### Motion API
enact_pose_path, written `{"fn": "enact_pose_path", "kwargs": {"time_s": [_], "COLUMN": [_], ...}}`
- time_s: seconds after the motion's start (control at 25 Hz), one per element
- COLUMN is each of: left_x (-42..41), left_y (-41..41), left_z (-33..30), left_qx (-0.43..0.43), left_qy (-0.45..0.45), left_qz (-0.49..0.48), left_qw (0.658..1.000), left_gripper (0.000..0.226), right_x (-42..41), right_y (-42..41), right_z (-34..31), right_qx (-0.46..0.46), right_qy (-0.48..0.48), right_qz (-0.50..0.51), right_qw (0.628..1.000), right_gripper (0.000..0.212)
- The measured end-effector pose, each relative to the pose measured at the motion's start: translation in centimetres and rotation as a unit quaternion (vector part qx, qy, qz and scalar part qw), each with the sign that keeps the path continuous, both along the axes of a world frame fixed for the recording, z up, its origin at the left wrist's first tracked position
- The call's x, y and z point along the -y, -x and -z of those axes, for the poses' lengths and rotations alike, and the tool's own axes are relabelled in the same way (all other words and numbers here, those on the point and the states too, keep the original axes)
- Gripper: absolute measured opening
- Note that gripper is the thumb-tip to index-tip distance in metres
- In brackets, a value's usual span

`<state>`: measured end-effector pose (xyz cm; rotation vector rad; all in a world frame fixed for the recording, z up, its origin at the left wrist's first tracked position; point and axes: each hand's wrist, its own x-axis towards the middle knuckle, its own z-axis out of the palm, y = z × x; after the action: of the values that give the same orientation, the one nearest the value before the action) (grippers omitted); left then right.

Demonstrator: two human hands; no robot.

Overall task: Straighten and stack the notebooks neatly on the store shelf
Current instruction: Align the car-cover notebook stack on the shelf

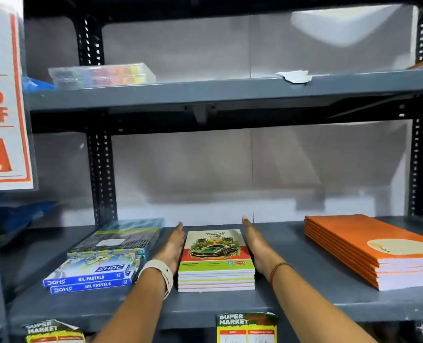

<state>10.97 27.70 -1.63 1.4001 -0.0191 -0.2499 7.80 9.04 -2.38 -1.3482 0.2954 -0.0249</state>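
The stack of notebooks lies flat on the lower shelf, about midway along it and near its front edge. The top cover shows a green car among palm trees. The visible page edges at the front are aligned, one book above another.

The left hand is pressed flat against the left side of the stack, fingers extended and held together, pointing toward the back of the shelf. It grips nothing. A white wristband sits on the left wrist. The right hand is pressed flat against the right side of the stack in the same way, fingers straight and together, with a thin red thread around the wrist. The stack is held between the two palms.

Just left of the left hand lie two blue oil pastel boxes, stacked near the front edge, with a dark flat pack behind them. Toward the right end of the shelf, well apart from the hands, lies a pile of orange notebooks, set at an angle to the front edge.

On the upper shelf, a clear case of coloured items sits at the left end and a scrap of paper lies at the front edge. Price tags hang from the lower shelf's front edge.
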Motion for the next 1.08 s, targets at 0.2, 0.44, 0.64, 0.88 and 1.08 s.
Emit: {"fn": "enact_pose_path", "kwargs": {"time_s": [0.2,0.44,0.64,0.88,1.08], "left_x": [0.4,0.1,-0.1,-1.1,-1.1], "left_y": [-0.1,-1.9,-1.2,1.2,4.3], "left_z": [-0.2,0.4,0.2,0.2,0.2], "left_qx": [-0.015,-0.018,-0.057,-0.056,-0.036], "left_qy": [0.020,-0.001,0.078,0.070,0.066], "left_qz": [0.029,-0.011,0.030,0.045,0.038], "left_qw": [0.999,1.000,0.995,0.995,0.996], "left_gripper": [0.067,0.067,0.069,0.074,0.068], "right_x": [-0.1,-0.6,-0.4,0.7,-0.1], "right_y": [-1.3,-2.0,-2.2,-0.4,2.3], "right_z": [0.0,-0.7,-0.1,0.8,1.0], "right_qx": [-0.036,-0.055,-0.043,0.050,0.003], "right_qy": [0.020,0.048,0.007,-0.041,-0.031], "right_qz": [0.014,0.036,0.033,0.049,-0.008], "right_qw": [0.999,0.997,0.998,0.997,0.999], "right_gripper": [0.075,0.066,0.079,0.068,0.071]}}
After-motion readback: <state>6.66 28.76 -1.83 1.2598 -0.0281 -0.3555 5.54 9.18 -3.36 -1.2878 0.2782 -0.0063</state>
